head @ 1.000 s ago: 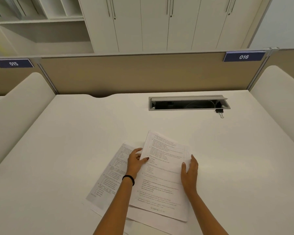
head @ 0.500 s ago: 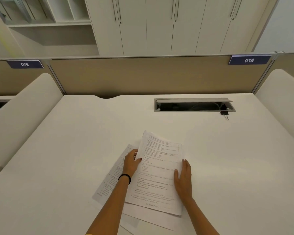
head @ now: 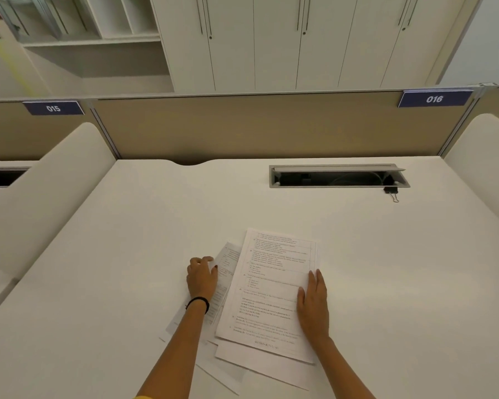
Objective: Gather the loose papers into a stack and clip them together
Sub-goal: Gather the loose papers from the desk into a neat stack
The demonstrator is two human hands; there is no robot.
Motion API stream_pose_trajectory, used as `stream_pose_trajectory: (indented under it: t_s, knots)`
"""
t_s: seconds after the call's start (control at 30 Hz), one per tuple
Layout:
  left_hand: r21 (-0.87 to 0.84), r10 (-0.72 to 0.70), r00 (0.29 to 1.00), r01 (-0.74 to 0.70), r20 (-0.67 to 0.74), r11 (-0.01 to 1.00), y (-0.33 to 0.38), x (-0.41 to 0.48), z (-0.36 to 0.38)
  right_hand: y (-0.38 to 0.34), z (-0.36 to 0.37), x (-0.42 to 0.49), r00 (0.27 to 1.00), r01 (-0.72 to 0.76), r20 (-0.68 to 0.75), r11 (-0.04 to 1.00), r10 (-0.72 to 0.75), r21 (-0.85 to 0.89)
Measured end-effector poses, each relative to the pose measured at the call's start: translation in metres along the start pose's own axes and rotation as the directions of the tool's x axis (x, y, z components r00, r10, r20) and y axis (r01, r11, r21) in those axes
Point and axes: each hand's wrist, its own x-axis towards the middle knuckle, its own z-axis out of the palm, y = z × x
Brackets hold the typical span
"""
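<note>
Several printed sheets lie overlapped on the white desk [head: 127, 254]. The top sheet [head: 274, 283] is nearly straight, and a lower sheet [head: 228, 260] sticks out to its left at an angle. More sheets [head: 260, 367] fan out below it. My left hand [head: 202, 276] rests on the lower sheet's left edge with its fingers bent. My right hand [head: 313, 303] lies flat along the top sheet's right edge. A small black binder clip [head: 391, 191] sits far back right, apart from both hands.
An open grey cable tray [head: 337, 176] is set into the desk at the back right, just behind the clip. Padded white side dividers [head: 41, 197] [head: 484, 168] and a tan back panel [head: 271, 128] enclose the desk.
My left hand has slid left off the top sheet to the lower sheet's edge. The top sheet has turned straighter, and the spread of papers has narrowed between my hands.
</note>
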Motion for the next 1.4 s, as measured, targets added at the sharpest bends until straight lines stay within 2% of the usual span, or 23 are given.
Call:
stream_pose_trajectory:
  t_s: [0.13,0.3,0.47,0.6,0.73,0.8,0.9,0.97,1.13,1.4]
  knots:
    - [-0.031,-0.012,0.999,0.013,0.048,0.999,0.005,0.002,0.001,-0.008,0.005,-0.002,1.0,0.005,0.003,1.0,-0.005,0.003]
    - [-0.167,-0.018,0.981,0.051,0.194,0.985,0.016,-0.001,0.005,-0.018,0.014,-0.007,1.0,0.001,0.013,0.998,-0.002,0.061]
    - [-0.204,0.019,0.945,0.051,0.328,0.978,0.023,0.0,0.002,-0.022,0.017,-0.007,0.995,0.052,0.074,0.992,-0.061,0.119]
    - [-0.453,0.127,0.907,0.076,0.402,0.888,0.02,0.001,0.002,-0.024,0.015,-0.001,0.988,0.074,0.121,0.983,-0.094,0.165]
    - [-0.6,0.177,0.926,0.064,0.333,0.798,0.032,-0.004,-0.002,-0.025,0.005,0.014,0.991,0.021,0.124,0.965,-0.055,0.262]
    - [-0.64,0.223,0.929,0.019,0.295,0.768,0.045,-0.005,-0.008,-0.026,-0.004,0.024,0.995,-0.061,0.098,0.928,0.026,0.366]
    - [-0.693,0.302,0.925,-0.063,0.228,0.718,0.073,-0.009,-0.023,-0.034,-0.026,0.039,0.965,-0.259,0.136,0.749,0.222,0.61]
    - [-0.757,0.334,0.926,-0.09,0.176,0.647,0.094,-0.015,-0.032,-0.039,-0.045,0.048,0.95,-0.297,0.15,0.646,0.273,0.703]
    - [-0.858,0.379,0.924,-0.162,0.042,0.488,0.142,-0.026,-0.045,-0.053,-0.092,0.068,0.975,-0.179,0.071,0.554,0.211,0.813]
    - [-0.861,0.381,0.911,-0.317,-0.16,0.397,0.194,-0.024,-0.059,-0.083,-0.155,0.102,0.987,0.148,-0.157,0.562,-0.033,0.814]
